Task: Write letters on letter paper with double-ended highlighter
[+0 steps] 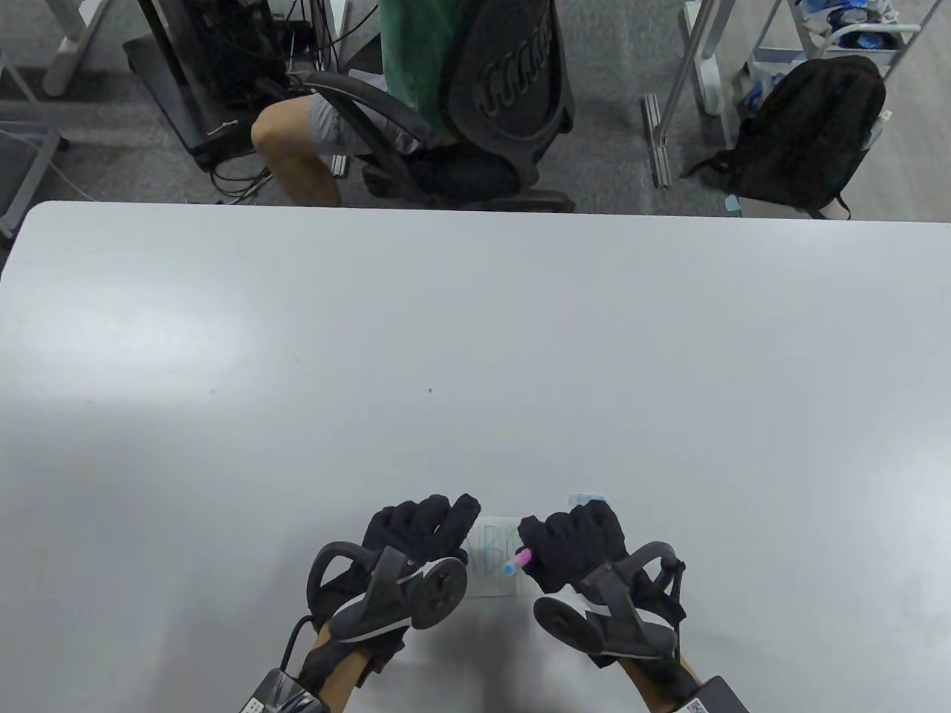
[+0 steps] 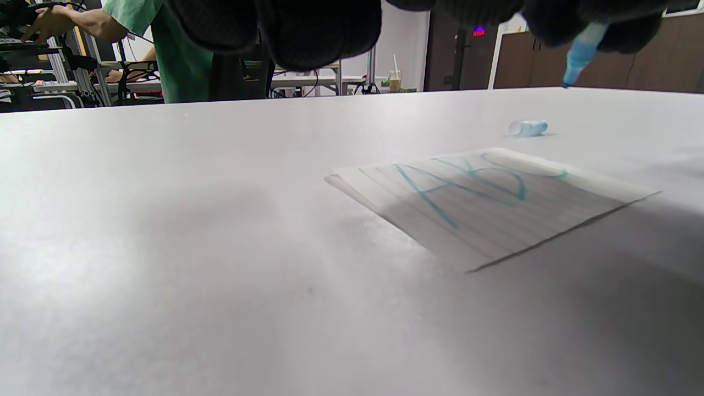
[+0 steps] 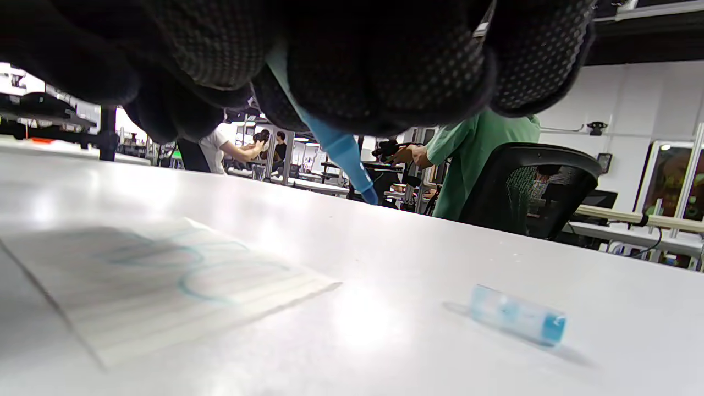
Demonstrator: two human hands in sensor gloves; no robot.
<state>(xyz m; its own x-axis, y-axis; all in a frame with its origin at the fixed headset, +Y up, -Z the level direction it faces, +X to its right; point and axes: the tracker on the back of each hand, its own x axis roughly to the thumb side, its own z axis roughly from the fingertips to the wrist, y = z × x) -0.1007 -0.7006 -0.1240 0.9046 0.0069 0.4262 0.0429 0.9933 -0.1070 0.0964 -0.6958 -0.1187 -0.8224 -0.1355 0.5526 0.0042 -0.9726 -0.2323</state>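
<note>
A small sheet of lined letter paper (image 1: 492, 568) lies near the table's front edge, with blue letters "ABC" on it (image 2: 484, 190). My right hand (image 1: 553, 538) grips the double-ended highlighter (image 1: 518, 560); its pink end sticks out toward me. Its blue tip (image 3: 369, 196) hangs in the air above the table, off the paper (image 3: 165, 280). The clear blue cap (image 1: 587, 499) lies on the table just beyond my right hand, also seen as the cap (image 3: 517, 322). My left hand (image 1: 435, 523) hovers at the paper's left edge, fingers loosely curled and holding nothing.
The white table (image 1: 475, 334) stretches far ahead and to both sides. Behind its far edge a person in a green shirt sits on a black office chair (image 1: 513, 82). A black backpack (image 1: 813, 134) stands on the floor at the back right.
</note>
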